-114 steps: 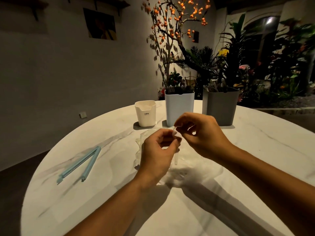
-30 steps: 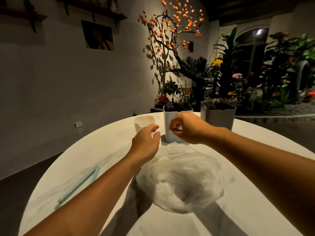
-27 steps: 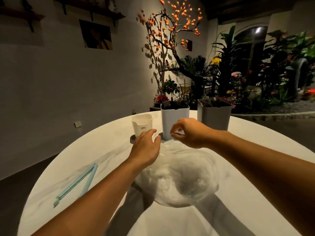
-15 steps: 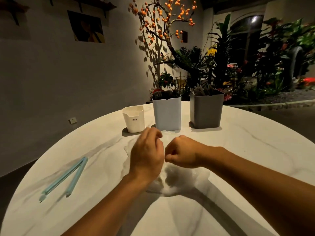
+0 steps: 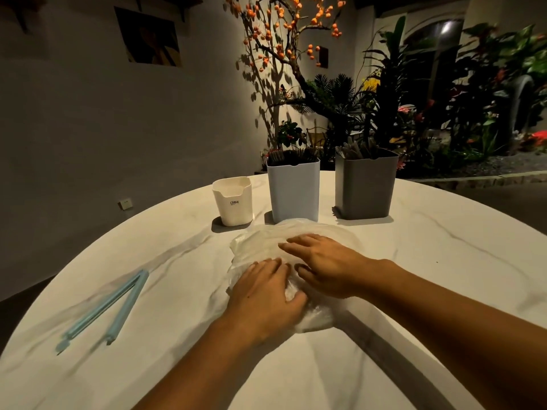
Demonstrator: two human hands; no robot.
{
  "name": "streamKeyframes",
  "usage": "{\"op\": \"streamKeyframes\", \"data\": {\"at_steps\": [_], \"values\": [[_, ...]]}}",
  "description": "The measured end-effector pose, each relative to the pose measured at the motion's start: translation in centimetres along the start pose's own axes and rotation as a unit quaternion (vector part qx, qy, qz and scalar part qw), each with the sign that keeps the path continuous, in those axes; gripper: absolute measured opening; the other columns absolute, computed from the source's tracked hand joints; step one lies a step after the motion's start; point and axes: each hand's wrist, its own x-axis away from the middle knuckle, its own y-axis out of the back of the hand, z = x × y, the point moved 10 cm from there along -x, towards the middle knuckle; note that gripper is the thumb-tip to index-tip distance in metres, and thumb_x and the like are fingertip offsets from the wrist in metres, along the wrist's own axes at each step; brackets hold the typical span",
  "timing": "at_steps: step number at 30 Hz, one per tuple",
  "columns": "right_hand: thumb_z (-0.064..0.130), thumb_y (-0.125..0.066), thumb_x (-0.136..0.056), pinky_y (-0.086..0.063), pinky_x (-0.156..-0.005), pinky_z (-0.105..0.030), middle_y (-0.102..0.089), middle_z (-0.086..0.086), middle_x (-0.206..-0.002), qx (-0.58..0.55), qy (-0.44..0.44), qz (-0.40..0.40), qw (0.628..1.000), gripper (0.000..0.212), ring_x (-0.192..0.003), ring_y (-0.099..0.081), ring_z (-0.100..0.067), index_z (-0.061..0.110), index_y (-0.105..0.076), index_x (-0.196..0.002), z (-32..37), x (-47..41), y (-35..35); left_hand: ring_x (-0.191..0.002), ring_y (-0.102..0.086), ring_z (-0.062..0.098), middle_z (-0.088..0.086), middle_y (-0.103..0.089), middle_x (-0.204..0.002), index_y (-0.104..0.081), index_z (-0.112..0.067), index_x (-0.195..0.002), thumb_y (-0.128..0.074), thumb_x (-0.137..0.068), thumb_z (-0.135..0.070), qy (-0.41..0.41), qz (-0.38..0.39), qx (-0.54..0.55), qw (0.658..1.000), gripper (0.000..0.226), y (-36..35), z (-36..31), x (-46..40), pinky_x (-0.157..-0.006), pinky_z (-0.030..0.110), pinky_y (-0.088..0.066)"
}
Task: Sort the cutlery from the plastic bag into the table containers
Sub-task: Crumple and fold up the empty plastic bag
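Observation:
A clear, crumpled plastic bag [image 5: 260, 242] lies flat on the round white marble table [image 5: 444, 261]. My left hand [image 5: 266, 294] presses on its near part with straight fingers. My right hand [image 5: 322, 264] lies flat on its middle, fingers spread toward the left. Behind the bag stand three containers: a small white cup [image 5: 233, 200], a taller pale blue tub [image 5: 293, 190] with dark cutlery sticking up, and a grey tub [image 5: 365, 184] holding pale cutlery. I see no cutlery in the bag.
A light blue bag clip [image 5: 106, 306] lies open on the table's left side. Plants and a tree with orange berries stand beyond the far table edge. A grey wall is at the left.
Both hands had held the bag up by its rim, then lowered it as fists. Now both hands are spread flat and press the bag down on the table.

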Motion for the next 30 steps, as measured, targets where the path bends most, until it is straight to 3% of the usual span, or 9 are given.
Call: {"op": "streamKeyframes", "data": {"at_steps": [2, 4, 6, 9, 13, 16, 19, 24, 30], "values": [[0.051, -0.026, -0.103, -0.009, -0.121, -0.037, -0.019, 0.009, -0.162, -0.007, -0.011, 0.001, 1.000, 0.053, -0.149, -0.014, -0.017, 0.039, -0.017, -0.154, -0.6, 0.0, -0.1, -0.095, -0.053, 0.004, -0.015, -0.062, -0.112, -0.057, -0.037, -0.100, -0.031, -0.095, -0.059, -0.032, -0.094, 0.037, 0.994, 0.034, 2.4, -0.6, 0.3, -0.093, 0.023, -0.043], [0.054, -0.024, -0.102, -0.008, -0.121, -0.037, -0.020, 0.010, -0.162, -0.016, -0.026, 0.009, 0.999, 0.054, -0.149, -0.015, -0.017, 0.040, -0.018, -0.154, -1.2, 0.0, -0.3, -0.077, -0.049, 0.004, -0.014, -0.065, -0.096, -0.057, -0.034, -0.086, -0.026, -0.097, -0.058, -0.029, -0.142, 0.049, 0.988, 0.040, 3.9, -0.6, 0.4, -0.075, 0.012, -0.037], [0.055, -0.026, -0.102, -0.011, -0.121, -0.038, -0.021, 0.011, -0.161, -0.028, -0.043, 0.020, 0.999, 0.053, -0.149, -0.018, -0.017, 0.041, -0.021, -0.153, -1.7, 0.2, -0.6, -0.081, -0.053, 0.005, -0.012, -0.067, -0.102, -0.059, -0.032, -0.094, -0.022, -0.096, -0.060, -0.008, -0.147, 0.029, 0.989, 0.046, 4.3, -0.1, 0.3, -0.076, 0.012, -0.038], [0.059, -0.038, -0.098, -0.020, -0.119, -0.040, -0.020, 0.011, -0.161, -0.042, -0.061, 0.036, 0.997, 0.063, -0.148, -0.022, -0.020, 0.040, -0.016, -0.153, -1.9, 0.8, -0.9, -0.110, -0.053, 0.009, -0.011, -0.054, -0.128, -0.046, -0.035, -0.123, -0.038, -0.097, -0.059, 0.017, -0.094, -0.010, 0.995, 0.037, 2.8, 0.4, -0.3, -0.096, 0.024, -0.043], [0.065, -0.051, -0.090, -0.029, -0.116, -0.039, -0.020, 0.008, -0.162, -0.058, -0.071, 0.050, 0.995, 0.082, -0.146, -0.027, -0.022, 0.033, -0.012, -0.154, -2.5, 1.2, -0.9, -0.147, -0.016, 0.021, -0.005, -0.015, -0.159, -0.013, -0.036, -0.152, -0.038, -0.091, -0.069, 0.045, -0.026, -0.037, 0.998, 0.073, 1.3, 1.1, -0.6, -0.120, 0.038, -0.021], [0.066, -0.052, -0.088, -0.029, -0.116, -0.040, -0.019, 0.007, -0.162, -0.041, -0.061, 0.077, 0.994, 0.083, -0.146, -0.026, -0.023, 0.033, -0.012, -0.154, -2.4, 1.5, -0.9, -0.151, 0.007, 0.021, -0.002, 0.008, -0.165, 0.006, -0.029, -0.155, -0.031, -0.093, -0.069, 0.054, 0.034, -0.046, 0.997, 0.083, 0.0, 1.4, -0.4, -0.124, 0.041, -0.001], [0.068, -0.048, -0.089, -0.027, -0.116, -0.041, -0.022, 0.009, -0.161, -0.058, -0.044, 0.101, 0.992, 0.080, -0.146, -0.027, -0.022, 0.038, -0.012, -0.154, -2.2, 2.0, -1.3, -0.151, 0.002, 0.021, 0.000, 0.003, -0.165, 0.003, -0.027, -0.156, -0.029, -0.092, -0.070, 0.049, 0.074, -0.033, 0.995, 0.084, -0.5, 1.4, -0.4, -0.123, 0.039, 0.000], [0.074, -0.026, -0.083, -0.025, -0.117, -0.039, -0.028, 0.012, -0.158, -0.111, -0.051, 0.023, 0.992, 0.074, -0.144, -0.028, -0.017, 0.044, -0.023, -0.151, -2.8, 2.2, -0.5, -0.151, 0.003, 0.019, -0.008, 0.003, -0.165, -0.002, -0.039, -0.155, -0.029, -0.095, -0.066, -0.013, 0.118, -0.031, 0.992, 0.071, -0.8, 0.6, -0.2, -0.120, 0.040, 0.004], [0.063, -0.016, -0.095, -0.004, -0.121, -0.036, -0.007, 0.012, -0.164, -0.104, -0.080, 0.073, 0.989, 0.064, -0.151, -0.008, -0.016, 0.041, -0.005, -0.154, -3.0, 1.3, -3.0, -0.138, -0.024, 0.010, -0.019, -0.030, -0.137, -0.034, -0.035, -0.135, -0.043, -0.094, -0.055, -0.075, 0.065, 0.064, 0.993, 0.047, 0.9, -1.9, 0.2, -0.116, 0.032, -0.019]]}}
